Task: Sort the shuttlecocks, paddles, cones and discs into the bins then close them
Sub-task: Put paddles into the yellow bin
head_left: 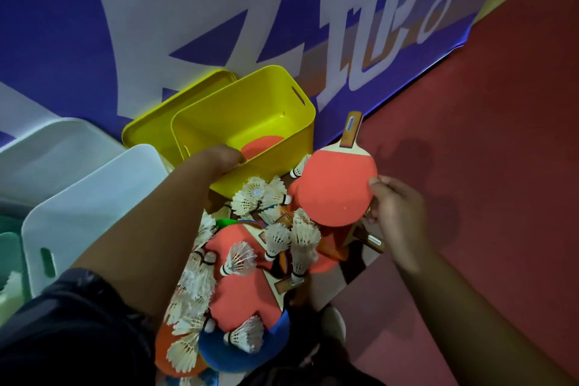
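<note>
paddle step: right hand (395,208) pinches red paddle (336,189) by its edge, left hand (219,160) at yellow bin (308,135) rim, grip unclear; next, likely lift paddle into bin.

Red floor (470,135) carries yellow bin (250,103), paddles (238,291), shuttlecocks (257,194)

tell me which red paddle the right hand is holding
The paddle beside the yellow bin, handle toward the banner; the right hand pinches its edge.
</note>
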`<state>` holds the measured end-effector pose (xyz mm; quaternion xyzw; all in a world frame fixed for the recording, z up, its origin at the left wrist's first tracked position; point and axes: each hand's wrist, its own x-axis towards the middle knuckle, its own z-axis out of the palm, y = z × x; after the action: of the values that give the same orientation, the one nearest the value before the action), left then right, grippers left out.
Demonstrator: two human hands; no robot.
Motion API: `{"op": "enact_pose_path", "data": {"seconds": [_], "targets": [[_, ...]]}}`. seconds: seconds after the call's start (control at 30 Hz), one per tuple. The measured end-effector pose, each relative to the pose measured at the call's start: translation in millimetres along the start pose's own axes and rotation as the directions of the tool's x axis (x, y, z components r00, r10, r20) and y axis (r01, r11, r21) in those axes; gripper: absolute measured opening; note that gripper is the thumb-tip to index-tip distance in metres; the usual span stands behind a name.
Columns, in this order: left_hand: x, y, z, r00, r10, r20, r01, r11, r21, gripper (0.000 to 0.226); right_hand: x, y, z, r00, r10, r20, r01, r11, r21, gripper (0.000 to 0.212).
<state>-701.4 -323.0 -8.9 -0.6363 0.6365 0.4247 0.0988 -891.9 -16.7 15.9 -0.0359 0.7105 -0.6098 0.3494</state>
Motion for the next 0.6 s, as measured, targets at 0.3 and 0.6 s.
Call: {"op": "enact_pose_path", "data": {"seconds": [0.3,0.6], "targets": [[-29.7,-15.5,1.8,0.964,0.259,0.059,-0.265,0.929,0.258,0.049,1.8,-45.8,80.6,0.992,0.003,0.123,-0.009,0.999,0.049,0.019],[-99.2,-69.3,-17.2,0.874,0.403,-0.272,-0.396,0.914,0.083,0.027,40.9,-47.5,206.0,0.976,0.147,0.163,-0.145,0.989,-0.027,0.019]]}}
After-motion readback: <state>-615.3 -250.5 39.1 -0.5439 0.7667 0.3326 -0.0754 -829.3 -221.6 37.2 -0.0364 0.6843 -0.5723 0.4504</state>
